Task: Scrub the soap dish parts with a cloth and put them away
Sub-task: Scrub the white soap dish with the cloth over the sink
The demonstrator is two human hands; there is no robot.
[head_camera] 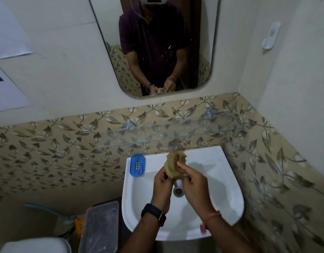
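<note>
Both hands (177, 181) clasp cloth (175, 164) around white part (179, 183).

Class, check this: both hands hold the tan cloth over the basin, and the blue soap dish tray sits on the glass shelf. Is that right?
Not quite. In the head view the blue soap dish tray sits on the sink rim's back left corner, not the glass shelf. Both the left hand and right hand do hold the tan cloth over the basin.

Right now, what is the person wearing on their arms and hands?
The left wrist has a black smartwatch with a dark rectangular face on a wide strap. The right wrist has a thin red-orange thread band tied round it. Both forearms are bare, with no sleeves showing, and there are no gloves on the hands.
</note>
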